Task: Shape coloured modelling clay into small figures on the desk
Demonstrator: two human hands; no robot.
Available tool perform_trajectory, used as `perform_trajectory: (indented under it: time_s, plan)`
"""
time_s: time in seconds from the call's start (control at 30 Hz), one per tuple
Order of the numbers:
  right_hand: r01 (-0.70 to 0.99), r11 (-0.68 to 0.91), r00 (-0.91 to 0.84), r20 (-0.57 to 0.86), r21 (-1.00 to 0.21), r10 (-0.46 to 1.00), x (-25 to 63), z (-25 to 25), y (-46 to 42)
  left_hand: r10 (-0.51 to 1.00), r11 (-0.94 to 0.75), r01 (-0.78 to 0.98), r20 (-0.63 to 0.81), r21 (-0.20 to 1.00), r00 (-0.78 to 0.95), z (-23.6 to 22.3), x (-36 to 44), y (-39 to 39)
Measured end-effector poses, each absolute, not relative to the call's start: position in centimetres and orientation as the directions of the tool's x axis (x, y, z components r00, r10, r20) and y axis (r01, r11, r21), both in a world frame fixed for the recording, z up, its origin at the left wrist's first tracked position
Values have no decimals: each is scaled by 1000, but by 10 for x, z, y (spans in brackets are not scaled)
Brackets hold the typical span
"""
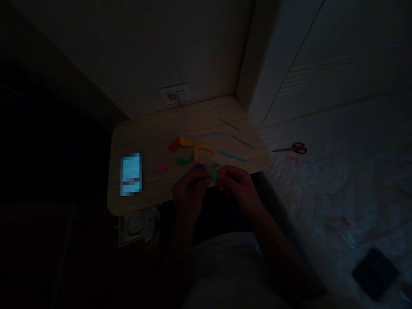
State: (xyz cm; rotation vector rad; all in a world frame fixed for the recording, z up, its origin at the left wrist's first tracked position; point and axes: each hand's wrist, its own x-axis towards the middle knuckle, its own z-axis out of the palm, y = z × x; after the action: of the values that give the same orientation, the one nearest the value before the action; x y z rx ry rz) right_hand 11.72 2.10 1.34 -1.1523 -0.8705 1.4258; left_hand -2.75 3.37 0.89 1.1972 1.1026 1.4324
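Between my two hands, above the table's front edge, is a small piece of green modelling clay. My left hand pinches it from the left, and my right hand has its fingertips closed on the other side. Just beyond my fingers lies another green clay bit. Purple clay sits by my left fingertips, partly hidden. Farther back are a curved yellow-orange clay strip, green clay, an orange lump, a red lump and a pink lump.
The room is dark. Several blue modelling tools, one a flat blue stick, lie on the wooden table. A lit phone rests at the left. Scissors are on the pale bedding at the right. Behind is a wall socket.
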Motion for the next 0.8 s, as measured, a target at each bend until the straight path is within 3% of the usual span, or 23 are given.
perform_trajectory:
  time_s: [0.23,0.37,0.53,0.8]
  plan:
    - [-217,-156,-4,-159,-964,987,121,13,20,972,-235,-87,232,968,-45,14,-29,35]
    - [-98,-33,-19,-31,-995,999,124,15,19,962,-270,-47,267,962,-51,13,-31,37]
    - [55,98,35,100,-994,994,124,11,18,971,-232,-73,227,970,-76,8,-30,36]
    - [42,47,94,50,-998,994,121,6,18,999,-30,-201,27,979,-18,-2,-31,34]
